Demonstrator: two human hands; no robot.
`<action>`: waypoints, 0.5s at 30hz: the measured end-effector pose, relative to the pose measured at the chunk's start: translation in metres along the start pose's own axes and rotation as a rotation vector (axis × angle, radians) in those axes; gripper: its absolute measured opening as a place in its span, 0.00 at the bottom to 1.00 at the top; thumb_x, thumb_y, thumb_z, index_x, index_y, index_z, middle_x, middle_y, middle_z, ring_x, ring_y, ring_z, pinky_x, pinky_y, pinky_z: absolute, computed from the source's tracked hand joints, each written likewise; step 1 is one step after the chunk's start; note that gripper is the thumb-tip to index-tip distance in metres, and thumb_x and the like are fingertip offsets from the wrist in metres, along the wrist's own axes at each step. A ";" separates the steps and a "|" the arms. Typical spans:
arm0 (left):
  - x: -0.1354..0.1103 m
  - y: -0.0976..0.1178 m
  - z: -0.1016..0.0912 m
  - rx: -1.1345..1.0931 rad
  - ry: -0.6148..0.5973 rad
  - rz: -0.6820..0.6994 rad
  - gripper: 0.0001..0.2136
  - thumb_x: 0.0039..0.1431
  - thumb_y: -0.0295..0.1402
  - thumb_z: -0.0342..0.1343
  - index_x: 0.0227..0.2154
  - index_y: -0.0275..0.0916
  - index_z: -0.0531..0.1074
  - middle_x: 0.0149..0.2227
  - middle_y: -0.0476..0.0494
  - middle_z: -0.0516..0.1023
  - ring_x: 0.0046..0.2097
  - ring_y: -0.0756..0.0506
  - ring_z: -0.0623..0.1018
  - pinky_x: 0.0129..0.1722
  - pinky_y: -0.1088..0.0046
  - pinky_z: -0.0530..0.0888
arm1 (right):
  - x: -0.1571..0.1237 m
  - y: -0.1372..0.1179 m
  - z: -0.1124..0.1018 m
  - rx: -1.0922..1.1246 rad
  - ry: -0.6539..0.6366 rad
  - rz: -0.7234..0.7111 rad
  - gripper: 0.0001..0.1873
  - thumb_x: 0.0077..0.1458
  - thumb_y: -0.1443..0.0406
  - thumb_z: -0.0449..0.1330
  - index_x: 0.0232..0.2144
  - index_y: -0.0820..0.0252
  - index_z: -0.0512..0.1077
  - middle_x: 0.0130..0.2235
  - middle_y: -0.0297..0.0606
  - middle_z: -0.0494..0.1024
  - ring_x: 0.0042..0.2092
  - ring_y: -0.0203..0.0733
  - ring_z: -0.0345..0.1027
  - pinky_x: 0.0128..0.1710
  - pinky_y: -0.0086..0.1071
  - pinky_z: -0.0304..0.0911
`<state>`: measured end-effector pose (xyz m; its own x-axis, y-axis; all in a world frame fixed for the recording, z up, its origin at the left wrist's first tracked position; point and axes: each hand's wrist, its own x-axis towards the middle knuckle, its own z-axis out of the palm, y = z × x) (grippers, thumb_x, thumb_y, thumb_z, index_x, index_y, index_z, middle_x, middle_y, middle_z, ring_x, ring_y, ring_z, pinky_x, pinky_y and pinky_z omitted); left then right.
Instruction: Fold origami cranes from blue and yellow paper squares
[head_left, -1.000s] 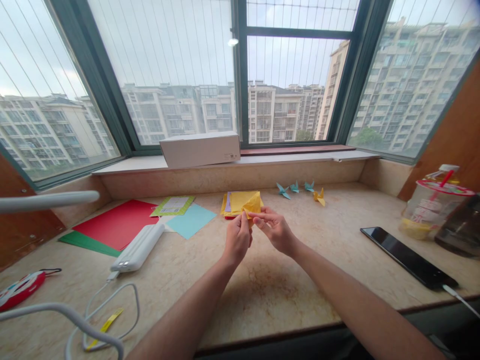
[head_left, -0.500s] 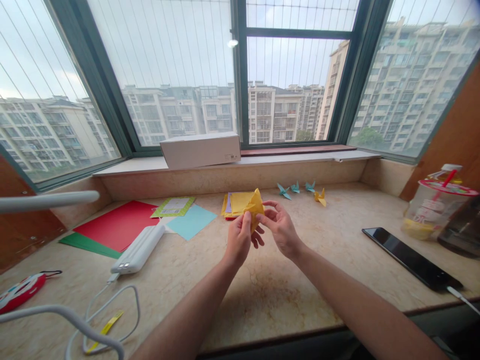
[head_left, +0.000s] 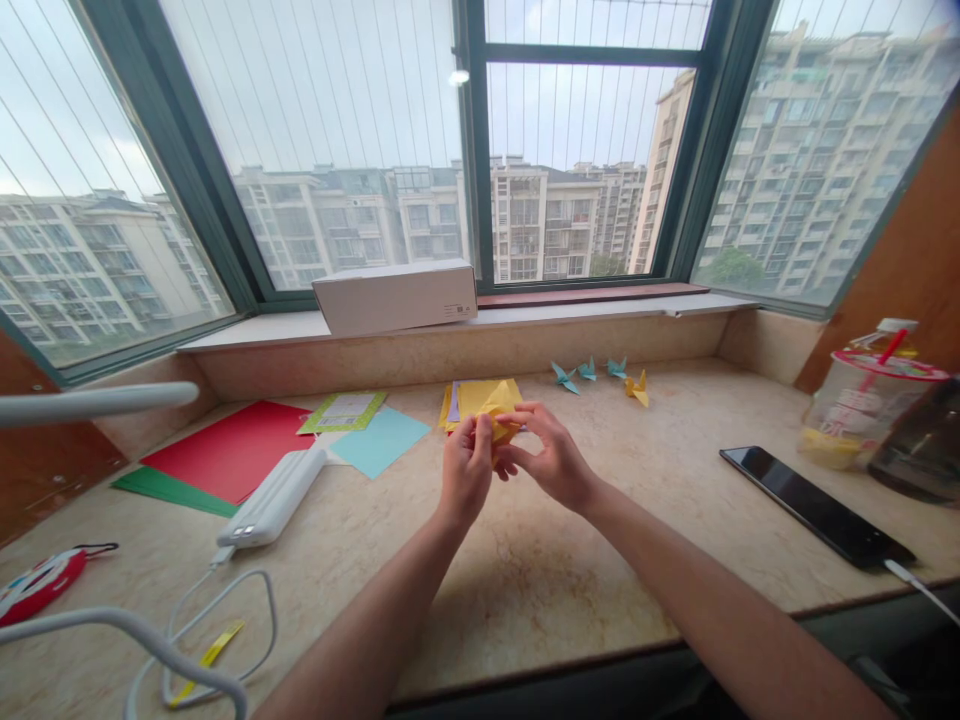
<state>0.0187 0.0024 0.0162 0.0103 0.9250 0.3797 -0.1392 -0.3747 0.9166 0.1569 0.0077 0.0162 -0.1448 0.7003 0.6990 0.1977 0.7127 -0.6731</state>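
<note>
Both my hands meet above the marble counter [head_left: 525, 570], pinching a partly folded yellow paper piece [head_left: 500, 421]. My left hand [head_left: 466, 470] grips its left side with thumb and fingers closed. My right hand [head_left: 549, 458] curls round its right side, fingers over the top. Just behind the hands lies a stack of coloured paper squares [head_left: 474, 398], yellow on top. Farther back right stand three small blue paper cranes [head_left: 589, 372] and one yellow crane [head_left: 637, 388].
Red [head_left: 232, 448], green and light blue [head_left: 379, 441] sheets lie at the left, beside a white power bank [head_left: 274, 497] with its cable. A white box [head_left: 395, 296] rests on the sill. A black phone [head_left: 816, 506] and a lidded drink cup [head_left: 870, 408] are at the right.
The yellow piece stood up between my fingers half a second ago; now it is lowered and both hands have closed round it. The view has shifted slightly.
</note>
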 end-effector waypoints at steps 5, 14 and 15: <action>0.000 -0.007 -0.002 0.081 -0.097 0.012 0.20 0.61 0.54 0.49 0.32 0.39 0.62 0.24 0.52 0.74 0.15 0.53 0.73 0.12 0.81 0.65 | 0.004 0.006 -0.005 0.010 0.023 0.075 0.11 0.55 0.56 0.63 0.38 0.55 0.79 0.46 0.41 0.73 0.47 0.45 0.70 0.47 0.40 0.67; -0.001 -0.015 -0.002 0.169 -0.144 -0.025 0.18 0.56 0.48 0.58 0.36 0.38 0.64 0.28 0.49 0.76 0.18 0.52 0.75 0.15 0.82 0.67 | 0.006 0.016 -0.002 0.164 0.176 0.235 0.16 0.56 0.57 0.62 0.45 0.55 0.69 0.40 0.39 0.77 0.34 0.40 0.72 0.36 0.36 0.70; 0.000 -0.015 -0.002 0.157 -0.138 -0.035 0.18 0.57 0.49 0.57 0.36 0.38 0.64 0.28 0.48 0.77 0.18 0.52 0.76 0.15 0.81 0.68 | 0.005 0.018 -0.002 0.060 0.168 0.175 0.16 0.56 0.59 0.61 0.46 0.54 0.69 0.43 0.40 0.75 0.36 0.41 0.72 0.37 0.37 0.70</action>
<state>0.0189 0.0081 0.0018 0.1493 0.9245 0.3506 0.0198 -0.3573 0.9338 0.1618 0.0239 0.0088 0.0511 0.8002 0.5975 0.1473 0.5857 -0.7970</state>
